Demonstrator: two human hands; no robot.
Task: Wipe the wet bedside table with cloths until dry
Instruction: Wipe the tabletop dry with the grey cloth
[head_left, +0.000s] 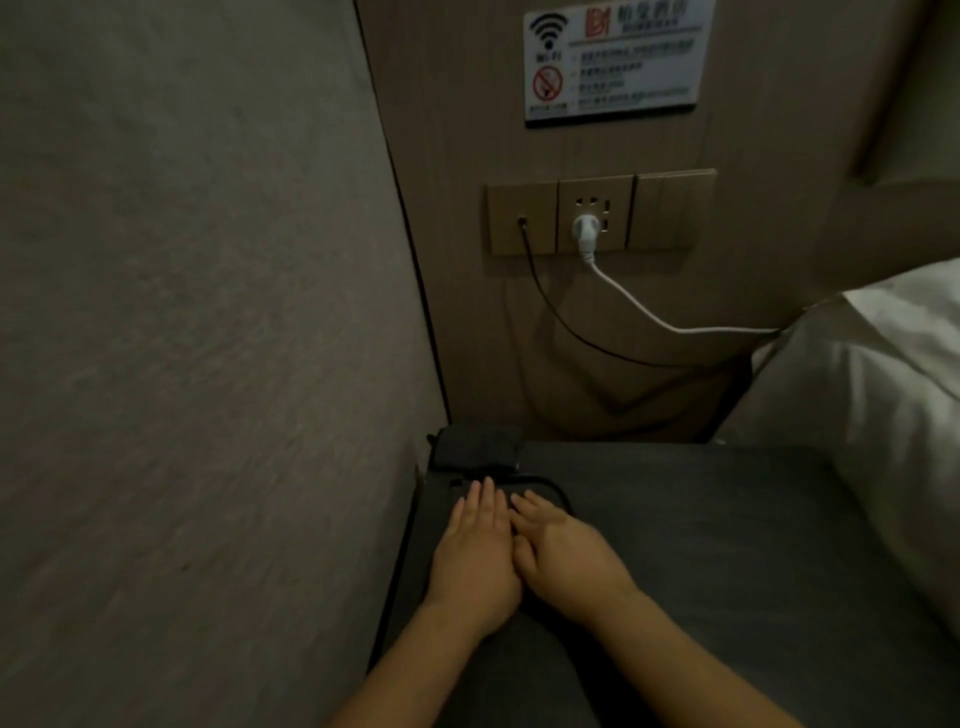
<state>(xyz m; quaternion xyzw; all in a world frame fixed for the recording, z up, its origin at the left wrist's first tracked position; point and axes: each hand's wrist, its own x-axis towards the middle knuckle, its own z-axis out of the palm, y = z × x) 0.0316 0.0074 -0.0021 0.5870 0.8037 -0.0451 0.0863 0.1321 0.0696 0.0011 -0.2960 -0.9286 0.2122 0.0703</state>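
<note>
On the dark table (727, 519), near its back left corner, both hands are laid flat side by side, palms down, with fingers straight and held together. The left hand (475, 551) and the right hand (563, 556) touch along their inner edges, fingertips directed toward the wall. Nothing is pinched or gripped by either; the posture reads as pressing down. Whether a cloth lies beneath the palms cannot be told: the surface there is as dark as the table and the light is poor. A dark folded item (475, 449), possibly a cloth or a pouch, is seen in the far corner just beyond the fingertips, against the wall; its identity is not settled. A dark cable (550, 486) is looped on the table just ahead of the right fingertips and appears to run up to the socket panel (600, 213), where a white plug (584, 228) with a white cord (649, 314) is also seated. White bedding (872, 374) is noted at the right, beside the table. It is judged that the paired flat hands are placed so as to spread pressure widely, as suits blotting or pushing a wipe along the left edge. No sheen or droplets can be made out, so dryness is not assessed. The cable near the fingertips is judged a snag risk for any forward stroke.
</note>
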